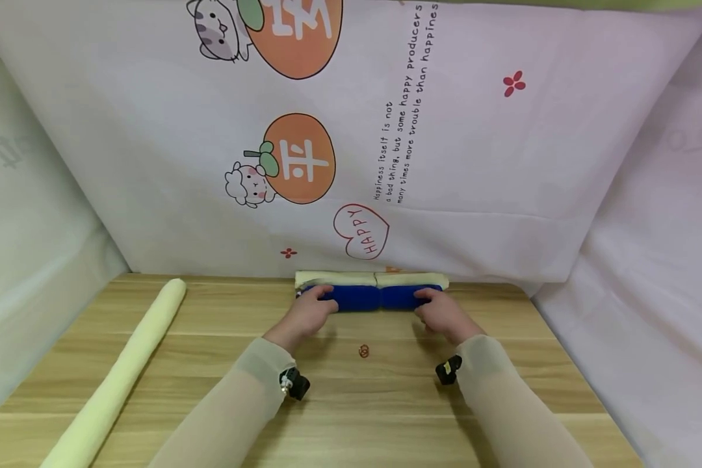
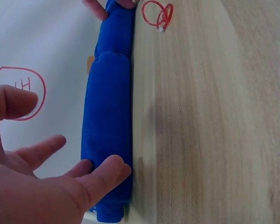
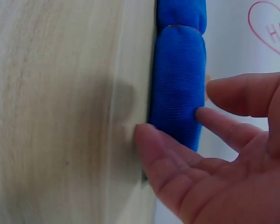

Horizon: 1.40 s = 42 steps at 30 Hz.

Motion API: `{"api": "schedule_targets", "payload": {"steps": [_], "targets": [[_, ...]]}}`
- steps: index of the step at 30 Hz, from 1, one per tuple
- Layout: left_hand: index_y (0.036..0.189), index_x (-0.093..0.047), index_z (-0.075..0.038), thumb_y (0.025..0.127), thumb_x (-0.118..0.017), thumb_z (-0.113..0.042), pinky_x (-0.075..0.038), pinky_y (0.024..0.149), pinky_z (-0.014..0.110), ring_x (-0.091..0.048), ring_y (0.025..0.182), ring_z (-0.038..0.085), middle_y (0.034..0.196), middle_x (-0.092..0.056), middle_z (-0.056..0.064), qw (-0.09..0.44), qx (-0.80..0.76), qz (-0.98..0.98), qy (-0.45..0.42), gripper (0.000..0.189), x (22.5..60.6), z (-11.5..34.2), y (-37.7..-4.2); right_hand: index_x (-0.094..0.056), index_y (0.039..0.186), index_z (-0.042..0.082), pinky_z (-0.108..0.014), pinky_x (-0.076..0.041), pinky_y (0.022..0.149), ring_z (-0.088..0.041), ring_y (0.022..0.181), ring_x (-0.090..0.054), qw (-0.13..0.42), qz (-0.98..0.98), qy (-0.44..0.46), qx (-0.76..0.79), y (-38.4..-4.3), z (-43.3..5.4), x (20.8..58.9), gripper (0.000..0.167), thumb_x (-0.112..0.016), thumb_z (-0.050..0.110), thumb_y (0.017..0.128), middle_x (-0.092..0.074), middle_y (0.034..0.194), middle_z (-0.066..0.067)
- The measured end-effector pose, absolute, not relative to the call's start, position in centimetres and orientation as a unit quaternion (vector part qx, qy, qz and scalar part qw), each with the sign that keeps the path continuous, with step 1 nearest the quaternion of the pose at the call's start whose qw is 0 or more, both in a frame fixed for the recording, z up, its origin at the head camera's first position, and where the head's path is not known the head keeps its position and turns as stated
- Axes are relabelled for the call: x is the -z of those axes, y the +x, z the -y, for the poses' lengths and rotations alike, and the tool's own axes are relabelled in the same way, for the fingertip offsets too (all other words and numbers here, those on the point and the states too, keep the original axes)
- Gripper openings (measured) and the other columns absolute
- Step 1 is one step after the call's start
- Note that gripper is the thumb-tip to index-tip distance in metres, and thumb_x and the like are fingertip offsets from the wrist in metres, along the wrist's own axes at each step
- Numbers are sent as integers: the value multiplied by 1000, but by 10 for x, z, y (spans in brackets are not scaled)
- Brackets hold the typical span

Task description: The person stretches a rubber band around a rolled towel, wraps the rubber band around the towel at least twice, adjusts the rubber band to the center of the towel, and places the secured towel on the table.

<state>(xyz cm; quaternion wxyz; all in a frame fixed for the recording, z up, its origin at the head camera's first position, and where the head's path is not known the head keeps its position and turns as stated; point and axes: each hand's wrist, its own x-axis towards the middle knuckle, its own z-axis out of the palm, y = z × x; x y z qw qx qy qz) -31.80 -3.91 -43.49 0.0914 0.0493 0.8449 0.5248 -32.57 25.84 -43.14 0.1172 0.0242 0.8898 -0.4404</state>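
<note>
A rolled blue cloth [image 1: 359, 298], pinched in at its middle by a thin band, lies sideways at the back of the table. My left hand [image 1: 309, 313] holds its left end; in the left wrist view the thumb lies across the roll [image 2: 107, 112] while the other fingers spread on the far side. At the right end my right hand [image 1: 442, 315] grips the roll [image 3: 177, 84], thumb on the near side and a finger on the far side. Directly behind runs a pale yellow roll [image 1: 351, 278], also narrowed at the middle, partly hidden by the blue one.
A long pale yellow roll [image 1: 131, 357] lies slantwise on the left of the wooden table [image 1: 386, 403]. A small reddish looped band [image 1: 363, 351] sits between my forearms. A printed white cloth [image 1: 456, 162] hangs as the back wall, with white cloth at both sides.
</note>
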Motion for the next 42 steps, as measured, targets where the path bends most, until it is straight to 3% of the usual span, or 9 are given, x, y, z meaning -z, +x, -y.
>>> {"api": "schedule_targets", "payload": {"steps": [7, 11, 15, 18, 20, 29, 34, 38, 42], "targets": [[142, -54, -13, 95, -57, -19, -39, 98, 51, -48, 126, 32, 143, -50, 13, 89, -554, -826, 59, 48, 441, 38, -324, -42, 147, 4, -41, -49, 72, -25, 76, -52, 124, -868, 35, 479, -331, -259, 436, 50, -49, 5, 97, -50, 81, -7], [142, -54, -12, 96, -57, -18, -39, 100, 53, -47, 128, 34, 142, -50, 13, 89, -563, -819, 59, 47, 444, 39, -325, -42, 148, 4, -41, -51, 73, -25, 74, -54, 126, -873, 35, 470, -331, -257, 434, 52, -51, 5, 97, -52, 82, -8], [142, -54, -12, 96, -57, -18, -38, 101, 54, -46, 129, 35, 143, -50, 13, 90, -557, -824, 61, 47, 443, 40, -323, -39, 149, 4, -42, -51, 75, -24, 66, -55, 129, -883, 28, 449, -329, -255, 433, 53, -52, 6, 98, -57, 113, -18], [142, -54, -11, 96, -58, -19, -37, 102, 54, -46, 129, 36, 143, -50, 14, 91, -551, -827, 63, 47, 440, 41, -322, -37, 151, 5, -43, -50, 76, -23, 61, -55, 132, -889, 22, 438, -328, -254, 432, 55, -52, 7, 99, -47, 137, -22], [142, -54, -10, 96, -58, -18, -37, 102, 54, -46, 129, 36, 143, -50, 14, 92, -546, -830, 69, 47, 440, 42, -321, -36, 152, 6, -42, -49, 77, -23, 60, -55, 135, -892, 19, 432, -327, -254, 433, 56, -52, 8, 99, -45, 140, -24], [137, -58, -8, 96, -57, -19, -40, 98, 52, -49, 125, 35, 140, -52, 13, 94, -533, -837, 79, 42, 441, 44, -323, -34, 153, 6, -42, -48, 71, -20, 54, -51, 140, -897, 18, 419, -322, -251, 430, 62, -54, 8, 95, -59, 119, -18], [130, -62, -6, 97, -57, -18, -41, 97, 52, -51, 121, 34, 137, -53, 13, 88, -524, -843, 81, 35, 444, 44, -324, -33, 154, 7, -41, -48, 75, -19, 52, -50, 145, -898, 18, 415, -321, -249, 429, 64, -55, 9, 95, -56, 123, -19], [124, -64, -4, 97, -58, -19, -35, 104, 54, -39, 133, 38, 150, -40, 16, 85, -503, -855, 96, 31, 446, 42, -323, -32, 155, 8, -42, -48, 75, -20, 53, -51, 148, -903, 22, 403, -321, -249, 428, 64, -56, 10, 95, -59, 111, -18], [121, -66, -3, 97, -59, -20, -25, 111, 55, -23, 143, 42, 159, -26, 16, 84, -482, -866, 101, 30, 448, 40, -320, -32, 155, 7, -43, -48, 74, -20, 53, -51, 150, -902, 24, 403, -321, -248, 428, 64, -56, 11, 96, -56, 120, -18]]}}
